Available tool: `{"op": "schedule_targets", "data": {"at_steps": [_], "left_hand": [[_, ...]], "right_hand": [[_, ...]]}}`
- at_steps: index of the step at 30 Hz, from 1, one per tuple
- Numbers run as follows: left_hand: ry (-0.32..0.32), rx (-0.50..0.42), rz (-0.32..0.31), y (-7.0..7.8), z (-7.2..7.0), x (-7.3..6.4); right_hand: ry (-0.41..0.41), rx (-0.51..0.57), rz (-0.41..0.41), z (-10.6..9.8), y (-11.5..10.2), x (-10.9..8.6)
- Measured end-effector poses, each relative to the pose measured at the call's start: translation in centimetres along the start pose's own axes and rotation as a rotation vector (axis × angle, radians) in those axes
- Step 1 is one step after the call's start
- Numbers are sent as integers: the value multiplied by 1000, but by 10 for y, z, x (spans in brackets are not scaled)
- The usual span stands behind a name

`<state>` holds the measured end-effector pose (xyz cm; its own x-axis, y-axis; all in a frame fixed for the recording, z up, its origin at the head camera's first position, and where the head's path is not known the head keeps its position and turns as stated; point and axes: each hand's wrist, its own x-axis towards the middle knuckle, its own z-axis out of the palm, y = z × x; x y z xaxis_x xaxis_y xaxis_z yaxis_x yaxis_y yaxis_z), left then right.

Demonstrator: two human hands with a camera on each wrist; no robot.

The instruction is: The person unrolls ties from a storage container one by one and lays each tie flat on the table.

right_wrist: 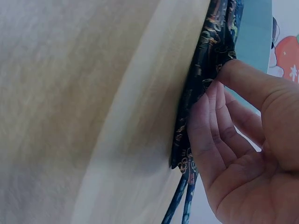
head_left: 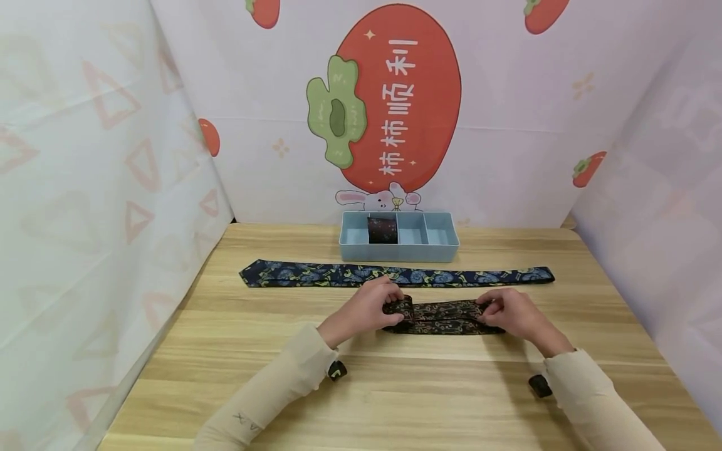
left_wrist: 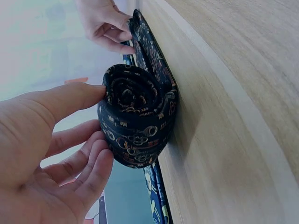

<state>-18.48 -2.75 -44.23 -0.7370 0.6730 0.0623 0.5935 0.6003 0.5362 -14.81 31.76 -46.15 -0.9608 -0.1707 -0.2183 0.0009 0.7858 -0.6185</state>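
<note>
Pale sleeves (head_left: 276, 383) are crossing a bench (head_left: 417, 401), where the left hand (head_left: 372, 307) is holding a dark tie (head_left: 445, 311) by its rolled end (left_wrist: 135, 135). The right hand (head_left: 514, 312) is pinching the tie's flat part.

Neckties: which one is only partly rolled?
The black necktie the left hand and right hand hold: one end coiled, rest flat. The navy necktie lies unrolled; the speckled necktie in the organizer looks fully rolled.
</note>
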Motion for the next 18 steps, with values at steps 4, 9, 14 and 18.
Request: {"op": "schedule_targets", "data": {"at_steps": [4,9,14,18], "left_hand": [[-17,-14,0,2,-1,1],[-28,-9,0,5,-1,3],[-27,-14,-3,10,1,6],[-42,-16,-11,12,1,8]], "right_hand": [[-29,31,-62,-9,-1,-4],[-41,52,-121,-17,-13,-2],[-69,-39,-116,-15,-17,5],[-75,-154,-127,-12,-15,10]]}}
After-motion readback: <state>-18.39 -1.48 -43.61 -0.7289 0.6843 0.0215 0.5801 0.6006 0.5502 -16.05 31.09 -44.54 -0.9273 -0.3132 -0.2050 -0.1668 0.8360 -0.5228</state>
